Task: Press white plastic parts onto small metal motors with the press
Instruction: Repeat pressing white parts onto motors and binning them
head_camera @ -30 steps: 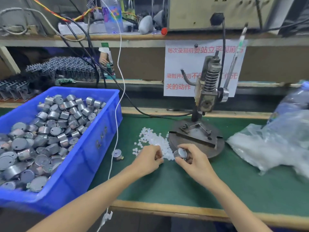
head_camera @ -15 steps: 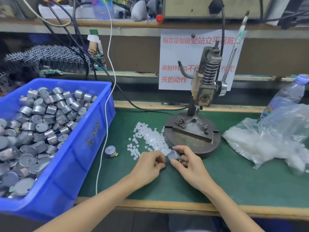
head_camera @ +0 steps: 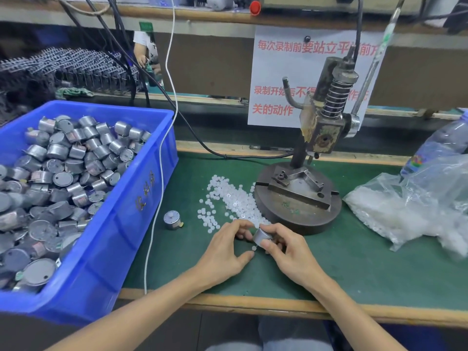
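Motors (head_camera: 76, 173) filled the blue bin (head_camera: 141, 206) at my far left, a heap of small metal cans lying every which way, the bin hanging partly over the front edge of the green bench (head_camera: 354, 262). A white cable (head_camera: 162, 158) ran down along the bin's right wall. Just right of it one loose motor (head_camera: 172, 219) sat upright on the mat with a white part on top. Next came the scatter of white plastic parts (head_camera: 233, 201), spread from mid-bench up against the round base of the press (head_camera: 301, 198). At the near end of that scatter was my left hand (head_camera: 225, 252), its fingers (head_camera: 243, 224) curled in toward the motor in my other hand; whether they pinched a white part I could not tell. My right hand (head_camera: 291, 252) met it there, its fingers closed around a single motor (head_camera: 262, 235) held tilted just above the mat, in front of the press base. Behind stood the press column with its spring and lever, nothing under the ram. Farthest right lay a clear plastic bag (head_camera: 405, 211) of more white parts, with a water bottle (head_camera: 435, 148) behind it.
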Demonstrator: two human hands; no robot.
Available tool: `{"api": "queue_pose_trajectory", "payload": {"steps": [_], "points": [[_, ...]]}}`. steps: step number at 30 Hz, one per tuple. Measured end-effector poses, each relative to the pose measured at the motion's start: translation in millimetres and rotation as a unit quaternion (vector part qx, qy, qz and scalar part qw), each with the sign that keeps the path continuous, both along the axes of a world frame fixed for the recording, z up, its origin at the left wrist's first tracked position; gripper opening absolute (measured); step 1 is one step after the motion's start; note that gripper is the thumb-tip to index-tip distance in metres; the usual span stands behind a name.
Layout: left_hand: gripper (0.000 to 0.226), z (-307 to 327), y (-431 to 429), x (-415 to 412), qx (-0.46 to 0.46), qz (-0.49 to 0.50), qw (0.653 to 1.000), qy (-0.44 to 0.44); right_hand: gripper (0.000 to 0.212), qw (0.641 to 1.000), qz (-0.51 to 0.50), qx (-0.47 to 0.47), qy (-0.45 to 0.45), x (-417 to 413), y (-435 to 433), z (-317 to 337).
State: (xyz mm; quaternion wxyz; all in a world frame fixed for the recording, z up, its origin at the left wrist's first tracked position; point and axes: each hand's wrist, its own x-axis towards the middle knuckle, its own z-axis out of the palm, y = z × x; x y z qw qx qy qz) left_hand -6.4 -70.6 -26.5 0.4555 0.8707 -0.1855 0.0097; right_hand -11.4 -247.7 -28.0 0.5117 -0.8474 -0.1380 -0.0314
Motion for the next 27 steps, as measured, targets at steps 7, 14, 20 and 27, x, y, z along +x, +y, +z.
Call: {"api": "queue_pose_trajectory", "payload": {"steps": [7,14,20,27], "points": [[0.045,0.8,0.2,-0.7,0.012,-0.005,1.0,-0.022,0.019,0.998,0.008,-0.039,-0.055,0.1,2.3,-1.3],[0.03,1.3,0.1,-0.5,0.009,0.002,1.0,-0.023,0.019,0.981,0.059,-0.119,-0.145,-3.0,3.2,-2.4],[0.024,1.1,0.6,-0.8,0.01,0.0,1.0,-0.018,0.023,0.964,0.077,-0.17,-0.192,-6.3,4.0,-2.6],[0.023,-1.5,0.5,-0.3,0.008,0.006,1.0,-0.016,0.024,0.953,0.08,-0.216,-0.197,-8.1,6.1,-0.4]]}}
